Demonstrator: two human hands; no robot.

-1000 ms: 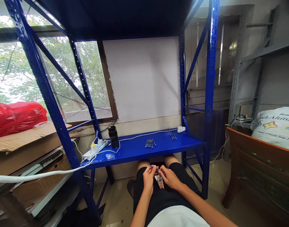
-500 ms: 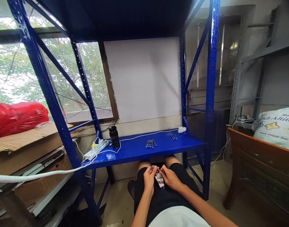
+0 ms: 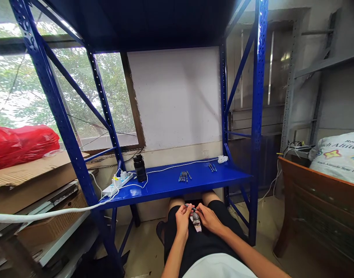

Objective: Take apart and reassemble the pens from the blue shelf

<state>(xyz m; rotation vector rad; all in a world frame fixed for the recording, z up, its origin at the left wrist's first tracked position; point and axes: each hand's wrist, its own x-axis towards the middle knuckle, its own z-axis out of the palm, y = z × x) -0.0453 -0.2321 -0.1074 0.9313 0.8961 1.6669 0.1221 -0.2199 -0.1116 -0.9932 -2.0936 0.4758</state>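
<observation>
Above my lap, my left hand (image 3: pixel 182 217) and my right hand (image 3: pixel 208 217) are close together, fingers pinched. Between them they hold a thin, dark pen (image 3: pixel 194 209), one hand at either end; the fingers cover most of it. Just below the hands, on the black shorts, lies a small pale printed piece (image 3: pixel 197 224), too small to read. On the blue shelf in front, one group of several dark pens with blue parts (image 3: pixel 184 177) lies side by side. A smaller group of similar pens (image 3: pixel 212 167) lies farther right.
The blue shelf (image 3: pixel 159 190) has a front edge just beyond my knees and upright posts at both sides. A black bottle (image 3: pixel 140 168) stands at its left, beside a white power strip (image 3: pixel 118 184) with trailing cables. A wooden chair (image 3: pixel 319 208) is at the right.
My hands stay in almost the same place, with a slight shift of the fingers around the pen. A little more of the printed piece's pale lower end shows.
</observation>
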